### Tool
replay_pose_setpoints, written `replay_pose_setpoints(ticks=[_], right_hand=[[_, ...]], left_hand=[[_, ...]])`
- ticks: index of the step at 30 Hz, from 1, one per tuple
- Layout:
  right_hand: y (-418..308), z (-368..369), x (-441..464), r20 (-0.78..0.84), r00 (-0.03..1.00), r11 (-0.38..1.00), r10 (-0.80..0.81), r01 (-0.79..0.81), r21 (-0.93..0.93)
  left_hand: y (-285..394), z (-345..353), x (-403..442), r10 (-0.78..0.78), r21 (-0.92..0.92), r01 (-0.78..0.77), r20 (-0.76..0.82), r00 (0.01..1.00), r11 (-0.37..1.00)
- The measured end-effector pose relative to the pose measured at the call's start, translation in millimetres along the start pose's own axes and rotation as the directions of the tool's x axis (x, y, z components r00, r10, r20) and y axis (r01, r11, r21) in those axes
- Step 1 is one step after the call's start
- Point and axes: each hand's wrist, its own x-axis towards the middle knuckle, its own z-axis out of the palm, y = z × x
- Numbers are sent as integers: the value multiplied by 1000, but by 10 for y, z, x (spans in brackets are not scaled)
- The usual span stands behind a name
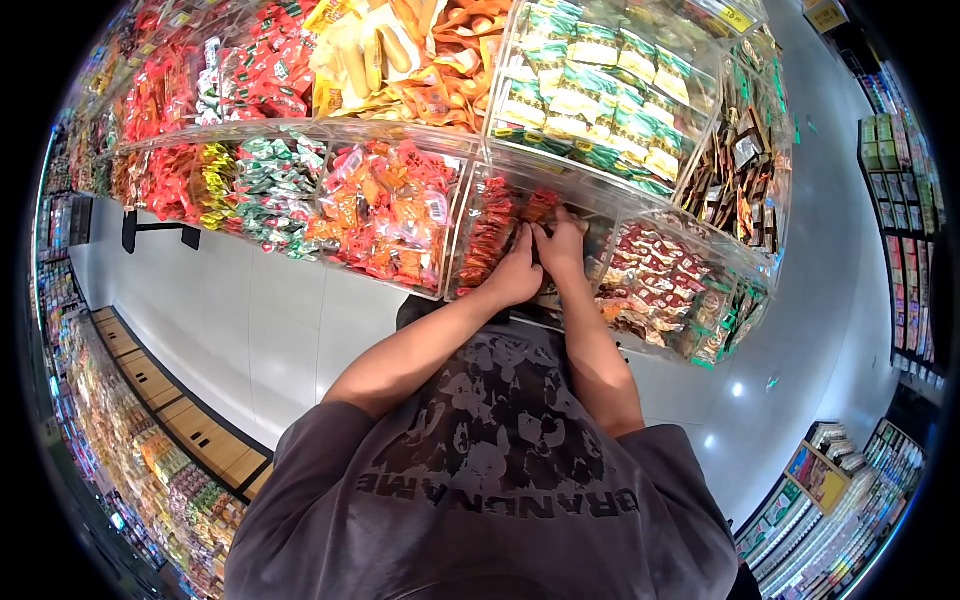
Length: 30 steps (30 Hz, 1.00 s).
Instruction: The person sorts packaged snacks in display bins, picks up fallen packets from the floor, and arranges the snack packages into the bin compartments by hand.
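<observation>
Both of my hands reach into a clear plastic bin (455,235) in the lower row of the display. My left hand (516,270) is closed, its fingertips close to those of my right hand (562,243), which is also closed. Small red packets (490,225) stand in a stacked row at the bin's left side. Another small red packet (541,203) lies just beyond my fingertips. Whatever is between the fingers is too small and hidden to make out.
Orange-red packets (385,215) fill the bin to the left, dark red and white packets (655,270) the one to the right. Green and white packets (600,85) sit in the upper tier behind a clear divider. More stocked shelves (895,200) stand at the far right.
</observation>
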Motion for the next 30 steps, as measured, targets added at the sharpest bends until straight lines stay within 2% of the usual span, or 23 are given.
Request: replay_pose_setpoints(ticks=[5,8,11,13,14,18,21,24,26,30], right_hand=[[-79,-13,0,11,1000,1000,26,-26,4],[-133,-43,0,-26,999,999,-33,33,13],[-108,-32,40,-4,996,996,-91,91,-9],[-112,20,51,-7,996,989,-86,85,-123],[-94,6,60,18,994,989,-104,105,-105],[-49,35,30,-23,990,986,-138,135,-99],[22,80,-16,-42,996,996,-80,79,-33],[53,128,-42,-110,987,993,-114,109,-47],[20,93,-76,-99,994,999,-35,38,27],[18,71,-115,-72,997,995,-9,16,96]], left_hand=[[97,-63,-55,-51,-71,55,49,997,996],[-26,7,-22,33,-68,-35,-20,999,997],[-145,77,30,44,32,-43,-40,998,999],[-153,64,22,56,29,-55,-58,997,998],[-161,36,29,78,26,-78,-11,997,997],[-167,51,25,87,49,-86,-19,996,995],[-142,66,10,68,88,-67,-3,998,994],[-115,42,-15,23,14,-23,9,1000,1000],[-126,45,-12,43,28,-43,19,999,999],[-95,41,-39,34,21,-34,29,999,999]])
